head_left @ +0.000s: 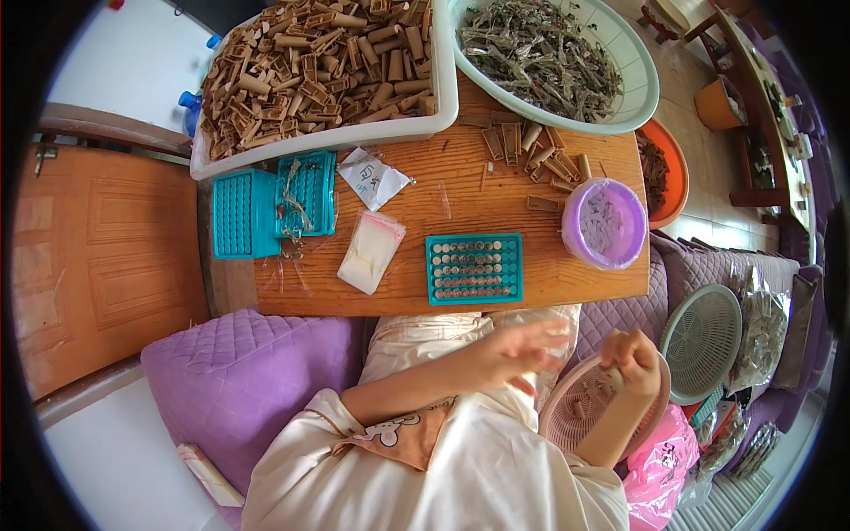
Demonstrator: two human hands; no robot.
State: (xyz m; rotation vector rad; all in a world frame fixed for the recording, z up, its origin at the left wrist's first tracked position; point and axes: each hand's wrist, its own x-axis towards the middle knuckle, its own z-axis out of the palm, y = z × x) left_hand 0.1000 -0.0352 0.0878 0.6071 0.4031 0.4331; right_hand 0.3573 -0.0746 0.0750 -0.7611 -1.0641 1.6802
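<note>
My left hand (pixel 531 348) hovers over my lap, a little blurred, its fingers apart and nothing visible in them. To its right, my right hand (pixel 636 361) is raised above a pink basket (pixel 553 420) with its fingers curled together. Whatever they may hold is hidden or too small to name. Small pale pieces lie in that basket beside my lap. In front of my hands, near the table's edge, a teal tray (pixel 430 274) carries rows of small round silvery pieces. A purple-rimmed tub (pixel 574 232) with small greyish pieces stands at the table's right edge.
A white bin (pixel 447 97) of brown plastic casings and a pale green basket (pixel 651 88) of shiny strips stand at the back. Loose casings (pixel 512 142), clear bags (pixel 372 252), a paper note (pixel 372 180) and teal trays (pixel 245 215) lie on the wooden table (pixel 416 203).
</note>
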